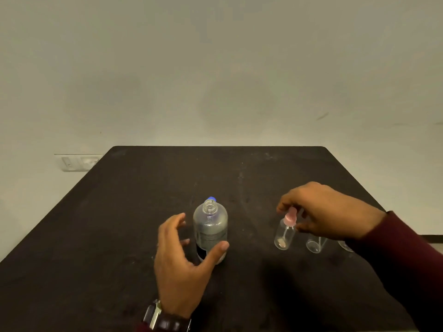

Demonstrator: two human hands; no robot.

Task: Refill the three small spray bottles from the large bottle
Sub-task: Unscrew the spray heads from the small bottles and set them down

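Note:
The large clear bottle (210,230) stands upright and uncapped at the middle of the black table (119,212). Its blue cap (211,199) lies just behind it. My left hand (178,259) is open around the bottle's lower left side, with the thumb touching its front. To the right stands a small clear spray bottle (284,236) with a pink spray top (290,217). My right hand (328,209) hovers over it, fingers curled around the pink top. Two more small clear bottles (316,245) (345,246) stand further right, mostly hidden under my right hand and sleeve.
A pale wall rises behind the table, with a switch plate (76,162) low at the left. The table's far edge runs along the wall and its left and right edges slope towards me.

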